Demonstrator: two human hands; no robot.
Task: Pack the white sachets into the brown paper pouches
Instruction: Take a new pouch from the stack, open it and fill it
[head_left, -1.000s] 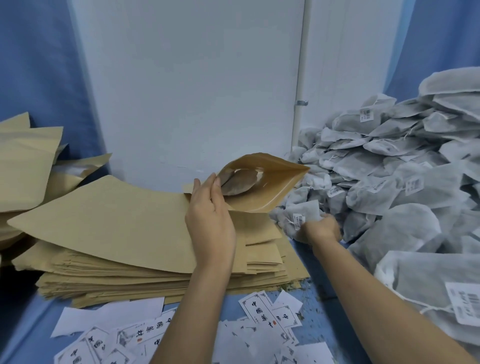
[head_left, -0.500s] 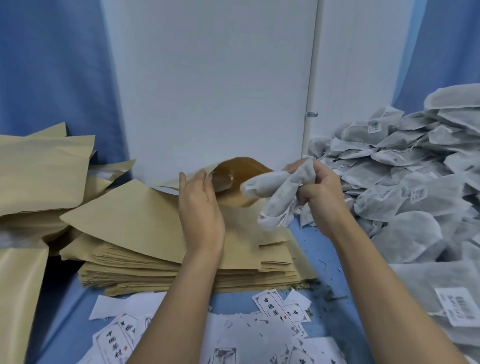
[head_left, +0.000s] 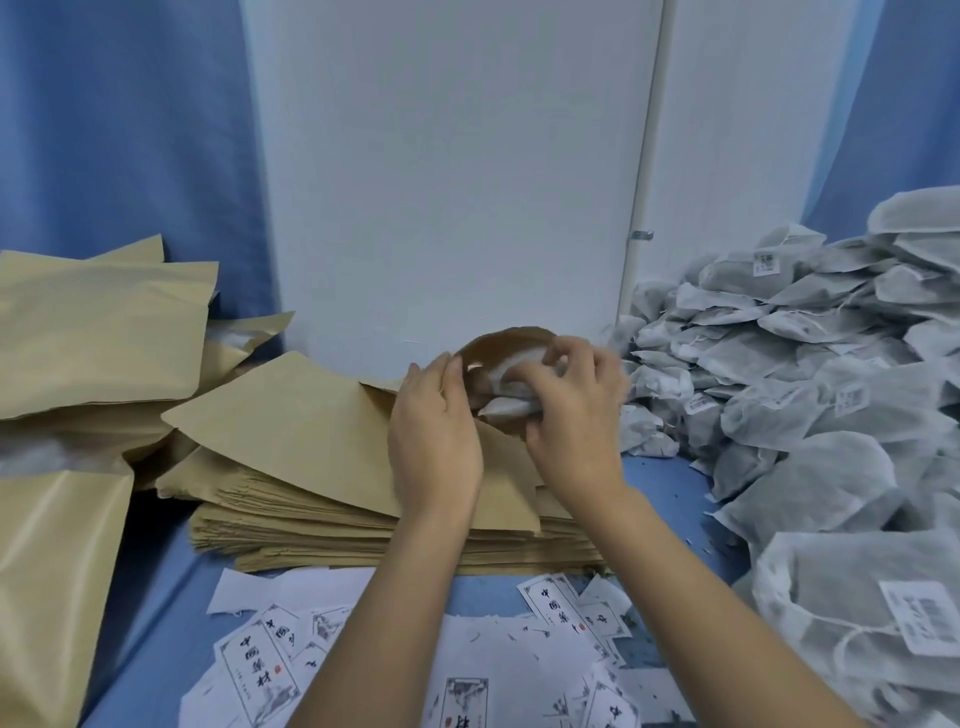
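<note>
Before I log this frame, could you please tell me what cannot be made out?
Head view: right hand covers most of the sachet, hiding its depth in the open pouch.
Head view: pile tag print is too small.
Head view: left edge crops one brown pouch.

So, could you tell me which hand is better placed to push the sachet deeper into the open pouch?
Probably the right hand: it grips the white sachet at the pouch mouth, while the left hand holds the rim open.

Matt brown paper pouch, white gauzy cloth sachets
</note>
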